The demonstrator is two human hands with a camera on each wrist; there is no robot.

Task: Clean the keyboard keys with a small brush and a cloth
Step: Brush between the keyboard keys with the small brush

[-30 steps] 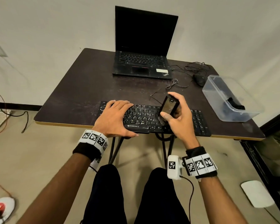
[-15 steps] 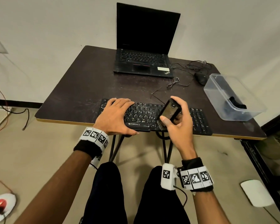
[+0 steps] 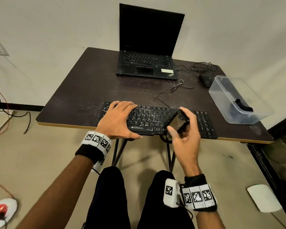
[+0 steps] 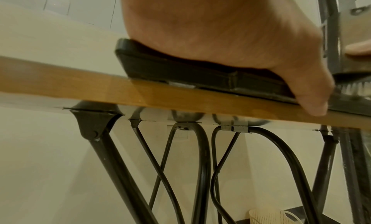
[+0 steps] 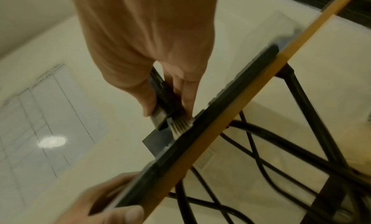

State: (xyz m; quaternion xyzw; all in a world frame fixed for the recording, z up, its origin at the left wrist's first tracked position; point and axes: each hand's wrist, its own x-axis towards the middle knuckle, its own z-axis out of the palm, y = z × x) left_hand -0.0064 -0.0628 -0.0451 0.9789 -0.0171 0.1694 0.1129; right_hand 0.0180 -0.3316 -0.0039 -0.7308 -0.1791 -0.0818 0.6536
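The brushing step is in hand: the keyboard [image 3: 149,118] is pinned under the flat, relaxed left hand [image 3: 116,119] while the brush [image 3: 176,123] is gripped in the right hand [image 3: 186,134], bristles at the front keys, and a steady sweep toward the left hand is judged due next

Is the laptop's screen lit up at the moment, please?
No, the laptop at the table's far edge stands open with an entirely black screen.

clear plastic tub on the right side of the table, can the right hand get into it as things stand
Probably yes, once it lets go. The clear plastic tub stands open-topped, with bare table between it and the right hand. But that hand's fingers grip the brush at the keyboard, so it is occupied.
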